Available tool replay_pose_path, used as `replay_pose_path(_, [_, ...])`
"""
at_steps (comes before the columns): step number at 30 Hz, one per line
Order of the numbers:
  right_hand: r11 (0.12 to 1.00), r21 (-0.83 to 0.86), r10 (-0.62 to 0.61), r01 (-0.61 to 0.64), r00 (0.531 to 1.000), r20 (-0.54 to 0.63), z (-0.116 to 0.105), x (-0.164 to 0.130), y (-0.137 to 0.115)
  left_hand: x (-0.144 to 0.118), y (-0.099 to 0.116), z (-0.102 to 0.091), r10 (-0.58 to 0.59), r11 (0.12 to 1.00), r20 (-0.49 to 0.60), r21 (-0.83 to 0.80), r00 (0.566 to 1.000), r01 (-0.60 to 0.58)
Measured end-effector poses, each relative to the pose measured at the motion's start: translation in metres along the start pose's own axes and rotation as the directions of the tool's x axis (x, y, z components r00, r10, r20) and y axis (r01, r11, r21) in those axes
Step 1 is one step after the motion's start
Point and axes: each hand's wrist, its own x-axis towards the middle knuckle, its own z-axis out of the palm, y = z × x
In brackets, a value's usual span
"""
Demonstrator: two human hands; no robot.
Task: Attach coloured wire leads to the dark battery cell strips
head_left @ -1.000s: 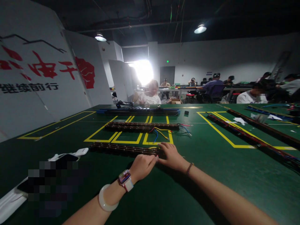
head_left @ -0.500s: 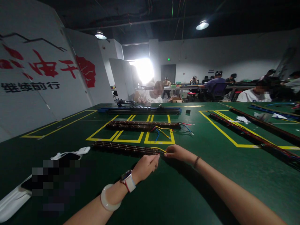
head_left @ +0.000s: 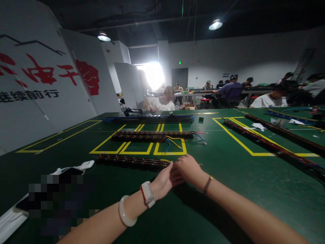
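A dark, narrow bar (head_left: 132, 162) with thin metal lines along its top lies crosswise in front of me. Its right end runs in behind my hands, where a short piece of yellow wire (head_left: 166, 161) shows. My left hand (head_left: 164, 179) is at that end, thumb raised and fingers stretched out to the right, partly covered by the other hand. Curled fingers of my right hand (head_left: 189, 169) close over the bar's wires beside the left fingers. A thin wire tip (head_left: 201, 165) pokes out past the right hand; the exact grip is hidden.
Behind lie similar bars (head_left: 152, 135) with red, blue and yellow wires, and a blue-black rail (head_left: 149, 119). Longer wired bars (head_left: 264, 137) lie at the right. A phone (head_left: 50, 186) and white items are at the left. People sit beyond the green table (head_left: 228, 210).
My left hand has rolled over, its palm side now showing and fingers extended. The right hand has moved in close over it. The view has shifted slightly.
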Motion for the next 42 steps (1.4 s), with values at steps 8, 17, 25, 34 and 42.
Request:
replay_pose_path(8, [0.994, -0.097, -0.058, 0.058, 0.998, -0.002, -0.007, -0.009, -0.016, 0.017, -0.012, -0.002, 0.133, 0.991, -0.097, -0.014, 0.986, -0.135])
replay_pose_path(17, [0.999, -0.03, 0.012, -0.01, 0.996, 0.083, -0.02, -0.012, -0.008, 0.014, -0.015, -0.006, 0.141, 0.984, 0.011, -0.111, 0.99, -0.139])
replay_pose_path(25, [0.999, 0.005, -0.055, 0.054, 0.995, 0.08, -0.011, -0.007, 0.012, 0.009, -0.012, -0.003, 0.134, 0.989, 0.088, -0.068, 0.987, -0.128])
replay_pose_path(34, [0.964, 0.244, -0.084, 0.107, 0.991, -0.106, 0.02, -0.001, 0.044, 0.013, -0.022, -0.008, 0.192, 0.981, -0.017, 0.019, 0.981, -0.191])
replay_pose_path(42, [0.979, 0.16, -0.083, 0.128, 0.961, -0.262, 0.044, 0.014, 0.047, 0.005, -0.021, -0.002, 0.232, 0.97, -0.074, 0.092, 0.97, -0.225])
